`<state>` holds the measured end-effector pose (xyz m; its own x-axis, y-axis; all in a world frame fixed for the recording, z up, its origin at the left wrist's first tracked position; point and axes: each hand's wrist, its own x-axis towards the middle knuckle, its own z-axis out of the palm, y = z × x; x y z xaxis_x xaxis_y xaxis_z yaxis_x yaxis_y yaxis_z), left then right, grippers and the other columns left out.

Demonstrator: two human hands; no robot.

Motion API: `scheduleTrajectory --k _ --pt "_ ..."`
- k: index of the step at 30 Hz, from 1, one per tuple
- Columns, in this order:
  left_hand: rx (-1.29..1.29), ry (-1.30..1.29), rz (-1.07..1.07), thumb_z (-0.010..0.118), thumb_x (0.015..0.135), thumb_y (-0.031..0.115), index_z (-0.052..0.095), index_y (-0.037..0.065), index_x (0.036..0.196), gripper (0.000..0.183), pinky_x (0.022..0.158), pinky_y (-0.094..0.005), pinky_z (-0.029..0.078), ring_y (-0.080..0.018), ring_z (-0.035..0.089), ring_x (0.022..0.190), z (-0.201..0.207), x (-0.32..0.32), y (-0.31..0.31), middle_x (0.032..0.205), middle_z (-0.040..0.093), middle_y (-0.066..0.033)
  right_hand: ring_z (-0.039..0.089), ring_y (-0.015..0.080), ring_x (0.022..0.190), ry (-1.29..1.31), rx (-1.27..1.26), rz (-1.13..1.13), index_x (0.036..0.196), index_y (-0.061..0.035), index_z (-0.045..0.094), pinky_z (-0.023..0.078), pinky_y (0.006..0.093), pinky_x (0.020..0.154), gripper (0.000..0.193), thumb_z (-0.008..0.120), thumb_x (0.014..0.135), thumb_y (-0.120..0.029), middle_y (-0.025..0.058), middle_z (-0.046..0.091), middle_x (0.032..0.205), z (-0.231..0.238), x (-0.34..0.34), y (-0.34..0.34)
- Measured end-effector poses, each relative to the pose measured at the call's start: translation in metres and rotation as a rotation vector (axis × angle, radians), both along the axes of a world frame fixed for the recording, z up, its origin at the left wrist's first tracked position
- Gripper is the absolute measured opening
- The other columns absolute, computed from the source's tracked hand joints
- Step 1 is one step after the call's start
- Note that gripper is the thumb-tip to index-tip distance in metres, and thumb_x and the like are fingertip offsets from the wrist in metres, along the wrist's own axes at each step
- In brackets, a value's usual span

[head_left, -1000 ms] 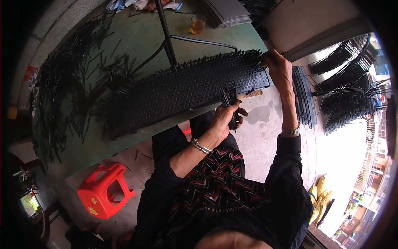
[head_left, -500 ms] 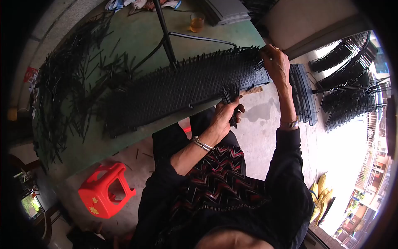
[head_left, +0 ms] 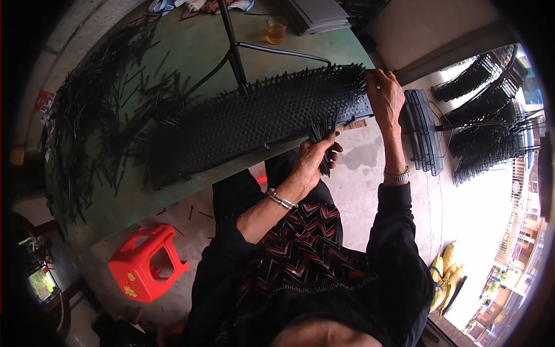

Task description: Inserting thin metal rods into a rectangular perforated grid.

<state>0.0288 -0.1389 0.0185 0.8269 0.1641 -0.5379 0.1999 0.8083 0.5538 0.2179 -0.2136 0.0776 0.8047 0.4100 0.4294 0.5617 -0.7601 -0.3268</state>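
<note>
A long black panel full of small holes (head_left: 231, 130) lies slantwise along the near edge of the green table, with black sticks poking up along its far edge, densest at the right end. In my left hand (head_left: 315, 153), just off the panel's near edge, is a bundle of thin black sticks (head_left: 325, 132), with the fingers wrapped round it. My right hand (head_left: 385, 95) is at the panel's right end, close to the upright sticks. Its fingers are bent and pinched together; what they grip, if anything, is hidden.
Loose black sticks (head_left: 87, 127) lie heaped on the table's (head_left: 115, 217) left side. A black metal stand (head_left: 235, 63), a cup of amber liquid (head_left: 276, 30) and stacked grey sheets (head_left: 318, 16) are behind the panel. A red stool (head_left: 130, 263) stands lower left; stick-filled black panels (head_left: 485, 136) are at right.
My right hand has shifted slightly toward me at the panel's right end, its fingers drawn in. My left hand keeps the bundle in nearly the same place.
</note>
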Motion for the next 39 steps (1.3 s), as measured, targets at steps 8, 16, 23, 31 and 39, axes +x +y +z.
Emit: scheduleTrajectory --k 8,16,23,31,39 --pt "-0.017 -0.009 0.018 0.065 0.09 0.025 0.064 0.004 0.097 0.022 0.046 -0.0245 0.039 -0.0113 0.053 0.059 0.006 0.001 -0.001 0.076 0.065 -0.0072 0.063 0.0304 0.084 -0.068 -0.11 -0.008 0.096 -0.0126 0.072 0.048 0.0396 0.073 0.022 0.063 0.088 -0.031 0.0109 0.062 0.09 -0.006 -0.006 -0.001" --pt "-0.026 -0.017 0.019 0.064 0.091 0.023 0.063 0.005 0.092 0.018 0.047 -0.0243 0.039 -0.0112 0.054 0.061 0.01 0.0 0.002 0.076 0.065 -0.0079 0.06 0.0294 0.087 -0.254 -0.12 -0.012 0.098 -0.0151 0.074 0.045 0.0389 0.077 0.024 0.063 0.089 -0.034 0.0112 0.061 0.089 -0.014 -0.003 -0.006" --pt "-0.023 -0.022 0.015 0.063 0.091 0.022 0.062 0.005 0.09 0.017 0.047 -0.0242 0.039 -0.0113 0.055 0.061 0.012 -0.001 0.003 0.077 0.066 -0.0083 0.06 0.0284 0.087 -0.212 -0.206 -0.068 0.103 -0.0167 0.074 0.044 0.0382 0.077 0.028 0.063 0.089 -0.038 0.0125 0.06 0.089 -0.017 -0.006 -0.009" --pt "0.021 -0.012 -0.026 0.062 0.091 0.025 0.066 0.006 0.094 0.02 0.05 -0.0242 0.039 -0.0111 0.056 0.062 0.018 -0.002 0.004 0.078 0.067 -0.0064 0.063 0.0173 0.083 0.656 0.106 0.356 0.12 -0.0082 0.065 0.049 0.0312 0.073 0.033 0.062 0.093 -0.026 0.0083 0.066 0.089 -0.008 -0.042 -0.028" --pt "0.101 0.002 -0.121 0.061 0.091 0.03 0.068 0.01 0.099 0.022 0.052 -0.0242 0.039 -0.0108 0.061 0.067 0.021 -0.002 0.004 0.081 0.07 -0.0051 0.058 0.0116 0.074 0.979 0.211 0.495 0.095 0.0038 0.065 0.048 0.027 0.068 0.021 0.063 0.09 -0.016 0.005 0.063 0.079 0.004 -0.053 -0.038"
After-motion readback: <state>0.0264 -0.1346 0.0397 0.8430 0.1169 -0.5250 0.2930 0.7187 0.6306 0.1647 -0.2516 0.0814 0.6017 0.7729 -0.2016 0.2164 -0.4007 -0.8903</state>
